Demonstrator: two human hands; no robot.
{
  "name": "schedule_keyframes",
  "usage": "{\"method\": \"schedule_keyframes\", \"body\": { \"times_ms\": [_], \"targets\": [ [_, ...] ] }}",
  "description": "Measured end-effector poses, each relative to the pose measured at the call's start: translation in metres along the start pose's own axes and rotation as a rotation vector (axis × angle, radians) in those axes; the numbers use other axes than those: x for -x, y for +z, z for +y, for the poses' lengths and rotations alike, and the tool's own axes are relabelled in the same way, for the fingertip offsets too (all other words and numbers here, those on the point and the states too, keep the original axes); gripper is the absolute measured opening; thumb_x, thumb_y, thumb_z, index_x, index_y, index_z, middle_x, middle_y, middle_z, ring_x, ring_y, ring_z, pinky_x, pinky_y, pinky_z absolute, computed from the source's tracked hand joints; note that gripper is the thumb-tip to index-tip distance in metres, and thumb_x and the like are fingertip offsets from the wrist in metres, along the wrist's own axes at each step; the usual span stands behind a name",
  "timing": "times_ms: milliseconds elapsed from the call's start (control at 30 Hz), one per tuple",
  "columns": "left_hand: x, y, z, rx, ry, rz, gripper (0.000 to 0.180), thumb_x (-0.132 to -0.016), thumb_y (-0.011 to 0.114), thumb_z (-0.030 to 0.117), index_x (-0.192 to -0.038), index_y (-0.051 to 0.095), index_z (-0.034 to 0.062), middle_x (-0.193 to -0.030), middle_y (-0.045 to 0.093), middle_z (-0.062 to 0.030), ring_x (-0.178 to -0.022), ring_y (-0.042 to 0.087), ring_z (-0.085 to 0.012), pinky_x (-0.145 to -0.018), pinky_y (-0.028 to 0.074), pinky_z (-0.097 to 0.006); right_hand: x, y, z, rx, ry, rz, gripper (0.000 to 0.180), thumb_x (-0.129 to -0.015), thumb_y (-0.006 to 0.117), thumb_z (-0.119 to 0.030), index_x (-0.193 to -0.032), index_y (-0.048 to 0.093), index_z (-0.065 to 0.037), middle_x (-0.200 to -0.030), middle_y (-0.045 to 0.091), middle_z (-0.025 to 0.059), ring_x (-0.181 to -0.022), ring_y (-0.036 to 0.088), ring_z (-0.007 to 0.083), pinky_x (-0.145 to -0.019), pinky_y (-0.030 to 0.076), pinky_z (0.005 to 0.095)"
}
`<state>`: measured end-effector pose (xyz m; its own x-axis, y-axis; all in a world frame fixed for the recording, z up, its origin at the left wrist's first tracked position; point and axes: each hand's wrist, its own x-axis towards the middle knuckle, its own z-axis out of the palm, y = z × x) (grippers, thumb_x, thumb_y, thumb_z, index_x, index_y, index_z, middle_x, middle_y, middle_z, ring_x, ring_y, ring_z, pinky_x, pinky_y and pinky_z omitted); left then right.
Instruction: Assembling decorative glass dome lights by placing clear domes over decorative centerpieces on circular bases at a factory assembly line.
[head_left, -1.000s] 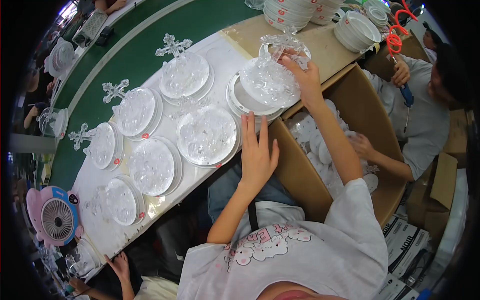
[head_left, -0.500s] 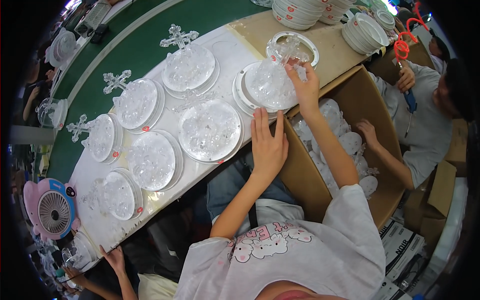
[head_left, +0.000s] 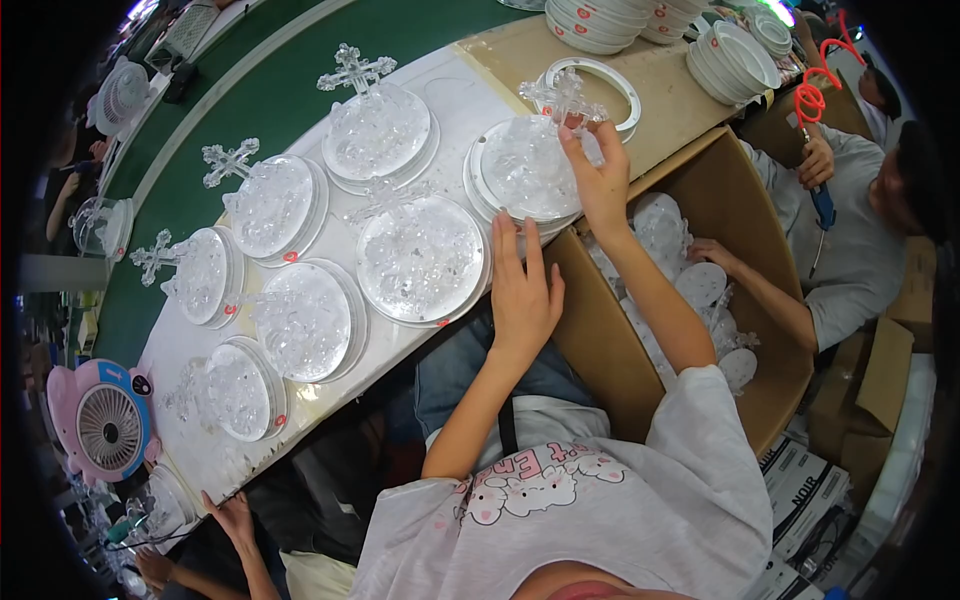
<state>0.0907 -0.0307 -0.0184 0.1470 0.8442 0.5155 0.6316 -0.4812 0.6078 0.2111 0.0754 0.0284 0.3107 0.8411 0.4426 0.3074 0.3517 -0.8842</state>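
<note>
At the table's right part, a clear plastic cross ornament with a round, crystal-textured disc [head_left: 525,165] sits on a white round base [head_left: 480,198]. My right hand [head_left: 602,175] is closed on the ornament near the foot of its cross [head_left: 563,98], fingers and thumb pinching it. My left hand [head_left: 525,295] lies with fingers stretched along the near edge of the base, touching it without gripping. Just left of it stands a finished-looking clear disc [head_left: 420,260] on a similar base, its cross pointing away from me.
Several similar ornaments [head_left: 275,205] stand in rows leftward, near a pink fan [head_left: 108,425]. A white ring [head_left: 625,90] and stacked white bases [head_left: 590,30] lie beyond. An open cardboard box [head_left: 770,230] of clear parts adjoins the table; a co-worker's hand [head_left: 712,255] reaches in, another holds a screwdriver [head_left: 822,205].
The ornament has shifted slightly left and settled more squarely over the base. Both my hands have moved a little left. The co-worker's hand has moved farther into the box.
</note>
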Motion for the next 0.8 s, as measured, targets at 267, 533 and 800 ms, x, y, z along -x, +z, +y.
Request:
{"method": "schedule_keyframes", "body": {
  "times_ms": [267,533,800],
  "targets": [
    [0.0006,0.0029,-0.0032,0.044,0.006,-0.012,0.062,-0.081,0.057,0.006,-0.136,0.032,-0.0068,-0.140,0.025,-0.0335,-0.129,0.029,-0.0494,-0.104,0.031,-0.049,-0.0008,0.0046,0.0097,0.000,-0.001,-0.034,0.025,-0.087,0.063,-0.017,-0.100,0.057,0.003,-0.098,0.065,0.0127,-0.093,0.057,0.0157,-0.085,0.043,0.0285],
    [0.0017,0.0042,-0.0054,0.010,0.013,-0.016,0.063,-0.080,0.060,0.005,-0.136,0.033,-0.0047,-0.141,0.024,-0.0345,-0.128,0.032,-0.0479,-0.103,0.032,-0.046,0.0001,0.0056,0.0102,-0.041,-0.040,-0.039,0.027,-0.087,0.063,-0.018,-0.104,0.057,0.002,-0.099,0.065,0.0123,-0.097,0.058,0.0163,-0.085,0.043,0.0285],
    [0.0026,0.0059,-0.0051,0.002,0.003,-0.018,0.064,-0.080,0.060,0.005,-0.137,0.033,-0.0045,-0.141,0.023,-0.0343,-0.129,0.030,-0.0479,-0.104,0.032,-0.047,0.0049,0.0065,0.0062,0.028,0.000,0.003,0.028,-0.087,0.063,-0.020,-0.103,0.057,0.003,-0.098,0.065,0.0142,-0.091,0.059,0.0170,-0.078,0.045,0.0290]
  ]
}}
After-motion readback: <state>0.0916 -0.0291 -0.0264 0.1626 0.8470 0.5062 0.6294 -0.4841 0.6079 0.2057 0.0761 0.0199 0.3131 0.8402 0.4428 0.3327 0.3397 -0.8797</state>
